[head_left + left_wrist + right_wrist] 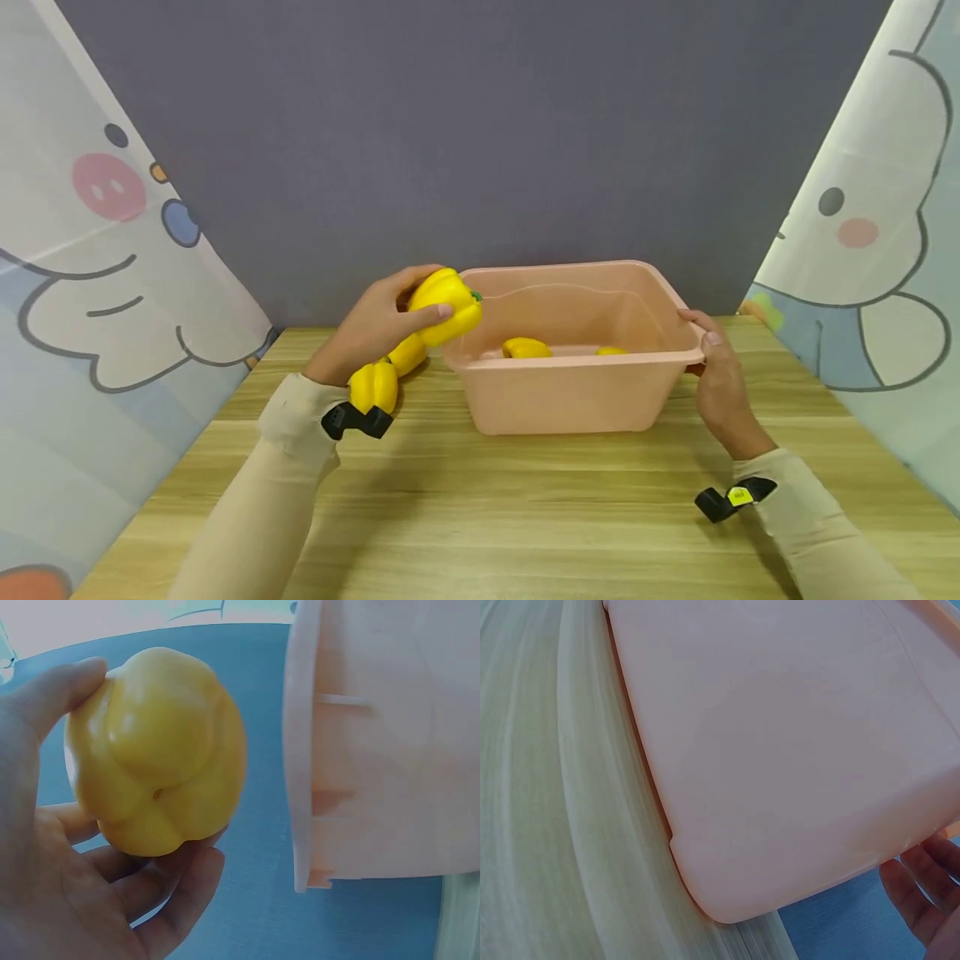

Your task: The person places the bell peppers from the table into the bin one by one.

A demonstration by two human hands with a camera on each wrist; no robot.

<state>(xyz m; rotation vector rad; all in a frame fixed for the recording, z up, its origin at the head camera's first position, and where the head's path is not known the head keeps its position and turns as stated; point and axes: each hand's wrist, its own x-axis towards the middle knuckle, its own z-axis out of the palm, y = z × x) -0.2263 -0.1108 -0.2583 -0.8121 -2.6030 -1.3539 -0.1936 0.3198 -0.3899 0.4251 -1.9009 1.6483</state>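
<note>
A yellow bell pepper [444, 307] with a green stem is gripped by my left hand [378, 321], held up at the left rim of a pink plastic bin [562, 396]. In the left wrist view, thumb and fingers wrap the pepper [157, 750], which stays apart from the bin wall [382, 750]. My right hand [720, 387] holds the bin's right rim, thumb on top and fingers under the edge. In the right wrist view its fingers [922, 881] touch the bin's side. Inside the bin lie a yellow pepper [527, 347] and another yellow piece [611, 351], mostly hidden by the front wall.
Two more yellow peppers, one nearer [373, 387] and one behind it [407, 356], lie on the wooden table [480, 517] left of the bin, partly behind my left arm. A dark grey panel [480, 150] stands behind, with cartoon-printed sheets on both sides.
</note>
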